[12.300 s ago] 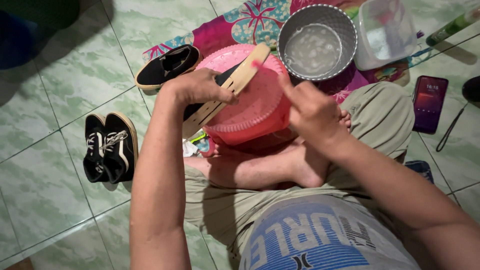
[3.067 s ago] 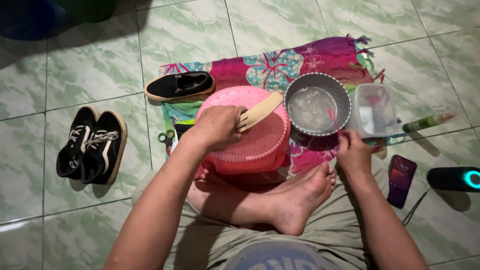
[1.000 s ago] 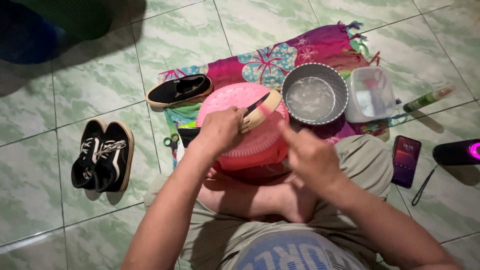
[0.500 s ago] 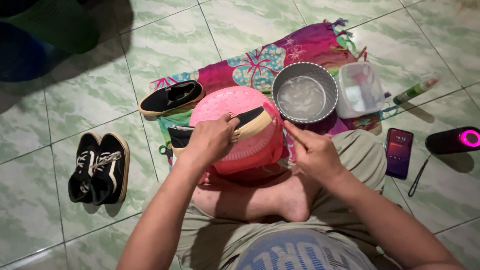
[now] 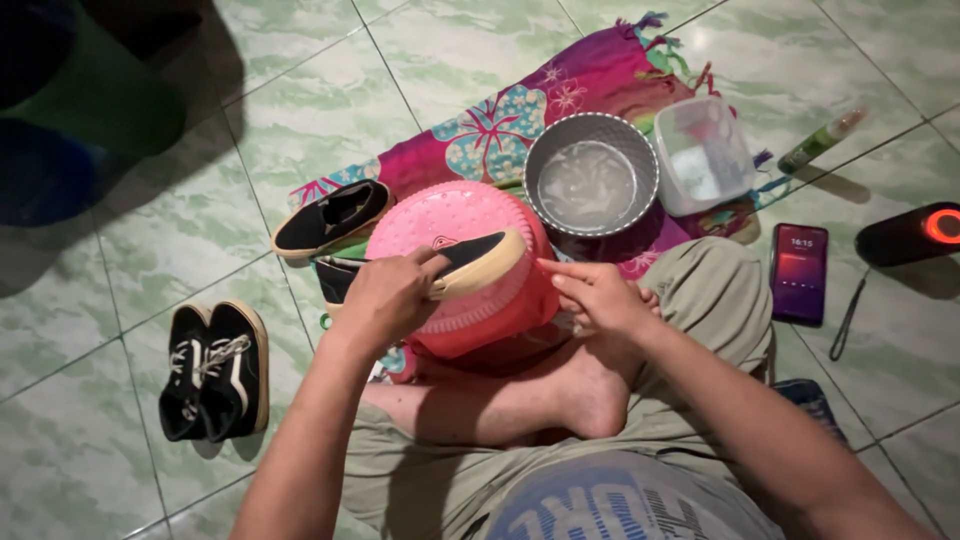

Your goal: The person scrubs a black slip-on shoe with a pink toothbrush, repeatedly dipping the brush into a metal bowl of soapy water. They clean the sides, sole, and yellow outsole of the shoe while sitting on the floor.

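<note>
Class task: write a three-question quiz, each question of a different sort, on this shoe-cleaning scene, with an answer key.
1. True or false: the left hand grips a black shoe lying on the pink basin.
2. Which stands nearest the grey bowl? A) clear plastic tub B) phone C) pair of black shoes
3. Fill in: the right hand has its fingers at the shoe's ____ end.

Key: 1 true; 2 A; 3 toe.
</note>
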